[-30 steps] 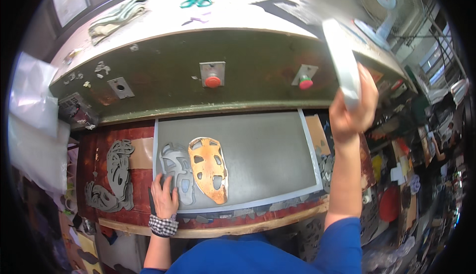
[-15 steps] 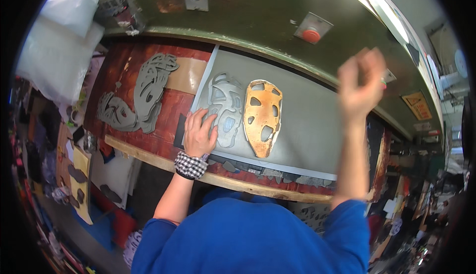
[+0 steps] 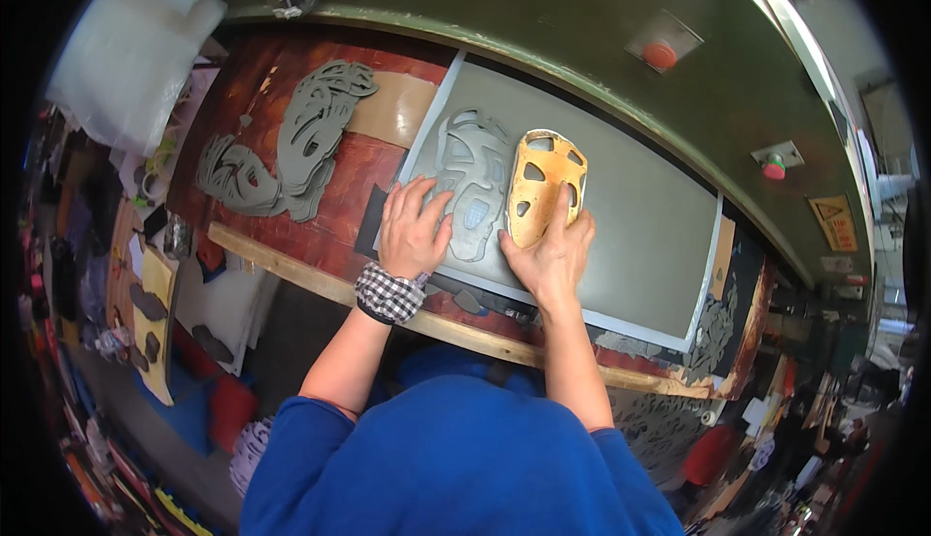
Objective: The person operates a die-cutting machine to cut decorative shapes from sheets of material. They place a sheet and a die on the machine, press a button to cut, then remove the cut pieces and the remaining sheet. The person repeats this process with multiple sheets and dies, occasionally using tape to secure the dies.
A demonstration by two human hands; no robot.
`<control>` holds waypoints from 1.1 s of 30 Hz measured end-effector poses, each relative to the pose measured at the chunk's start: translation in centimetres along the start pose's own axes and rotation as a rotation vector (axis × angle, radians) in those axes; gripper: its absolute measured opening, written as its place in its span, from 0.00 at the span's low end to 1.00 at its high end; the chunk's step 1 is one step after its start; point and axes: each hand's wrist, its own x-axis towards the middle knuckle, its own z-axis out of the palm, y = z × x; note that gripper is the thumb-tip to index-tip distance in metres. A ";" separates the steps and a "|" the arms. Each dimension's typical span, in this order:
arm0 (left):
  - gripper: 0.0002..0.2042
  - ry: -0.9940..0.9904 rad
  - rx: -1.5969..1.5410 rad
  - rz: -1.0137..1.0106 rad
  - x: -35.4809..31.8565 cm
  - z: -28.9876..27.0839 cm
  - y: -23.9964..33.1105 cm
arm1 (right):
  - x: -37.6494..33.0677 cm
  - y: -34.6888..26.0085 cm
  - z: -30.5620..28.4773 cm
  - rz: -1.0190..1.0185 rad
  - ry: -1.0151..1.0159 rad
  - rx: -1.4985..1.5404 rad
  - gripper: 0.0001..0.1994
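Orange oval cutting die with openings (image 3: 543, 187) lies on the grey sheet of the press bed (image 3: 640, 216), just beside a grey cut-out piece of the same outline (image 3: 470, 187). I see my right hand (image 3: 548, 255) resting on the die's near end, fingers together. My left hand (image 3: 412, 230) lies flat, fingers spread, on the grey piece. More grey cut-outs (image 3: 291, 143) are stacked on the reddish bench at left.
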 end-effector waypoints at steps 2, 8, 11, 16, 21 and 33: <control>0.16 -0.001 0.001 0.024 0.1 0.0 0.0 | 0.3 0.2 -0.3 -0.003 0.043 0.081 0.55; 0.16 -0.036 0.008 0.026 0.1 -0.1 0.0 | 1.9 4.5 -7.2 0.447 -0.134 1.182 0.53; 0.16 -0.061 0.029 0.017 0.2 -0.2 0.1 | 0.3 6.9 -9.6 0.393 0.024 1.112 0.51; 0.17 -0.055 0.045 -0.002 0.1 0.3 0.2 | -1.3 8.7 -9.4 0.313 0.152 0.705 0.51; 0.17 -0.100 0.046 0.028 0.2 0.3 -0.4 | -0.5 8.8 -7.8 0.267 0.145 0.350 0.52; 0.32 -0.451 -0.207 -0.041 7.9 3.2 11.4 | -0.2 9.2 -5.0 0.059 0.157 -0.092 0.56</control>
